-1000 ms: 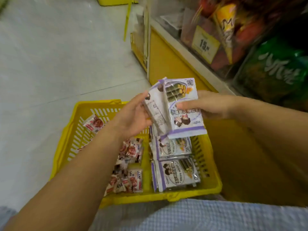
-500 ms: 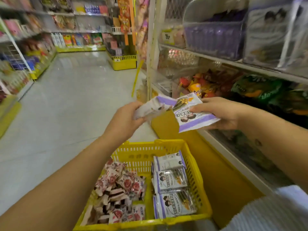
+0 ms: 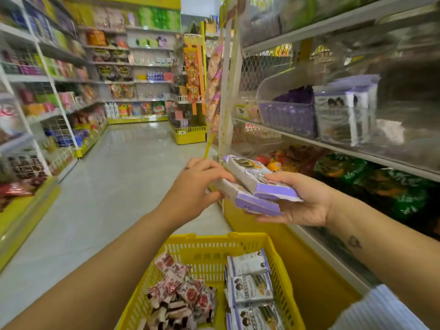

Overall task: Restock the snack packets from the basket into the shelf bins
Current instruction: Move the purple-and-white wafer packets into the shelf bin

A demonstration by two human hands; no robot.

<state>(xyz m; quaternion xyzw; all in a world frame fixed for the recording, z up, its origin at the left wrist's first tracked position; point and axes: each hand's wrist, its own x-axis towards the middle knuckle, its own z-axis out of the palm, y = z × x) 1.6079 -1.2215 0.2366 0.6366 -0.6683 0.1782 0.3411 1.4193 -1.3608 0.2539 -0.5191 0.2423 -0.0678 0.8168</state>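
Two white-and-purple snack packets (image 3: 257, 184) lie stacked between my hands, above the yellow basket (image 3: 209, 248). My right hand (image 3: 300, 201) holds them from below with its thumb on top. My left hand (image 3: 195, 189) grips their left end. More of the same packets (image 3: 250, 287) lie in the basket's right side, and several small red-and-white packets (image 3: 181, 296) fill its left. On the shelf to the right, a clear bin (image 3: 345, 115) holds matching white-and-purple packets.
A clear bin with purple packets (image 3: 288, 113) stands left of the matching bin. Green and orange bags (image 3: 381, 184) fill the lower shelf. The yellow shelf base (image 3: 304, 270) runs beside the basket. Grey aisle floor (image 3: 119, 177) stretches left, lined with shelving (image 3: 35, 103).
The view has swung up from the basket to the shelves. Both hands have lifted the packets and laid them flatter, now stacked together in my right palm.
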